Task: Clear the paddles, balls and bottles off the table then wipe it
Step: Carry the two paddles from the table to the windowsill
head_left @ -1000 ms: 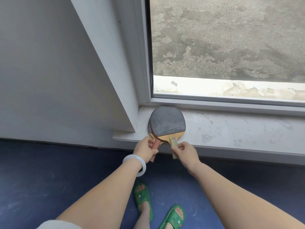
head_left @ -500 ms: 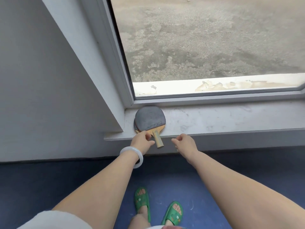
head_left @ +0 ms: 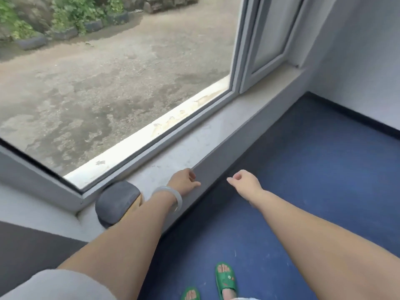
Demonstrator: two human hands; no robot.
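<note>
Paddles (head_left: 116, 202) lie blurred at the windowsill's (head_left: 216, 131) left corner, their handles hidden behind the left forearm. The left hand (head_left: 184, 182) is at the sill's front edge and the right hand (head_left: 244, 181) is beyond it; both are loosely curled and empty.

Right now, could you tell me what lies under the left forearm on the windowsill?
A dark-faced paddle rests on the windowsill; the forearm hides its handle, and whether another paddle lies beneath cannot be told.

Paddle (head_left: 116, 202) handles out of sight behind the left forearm (head_left: 138, 226).
</note>
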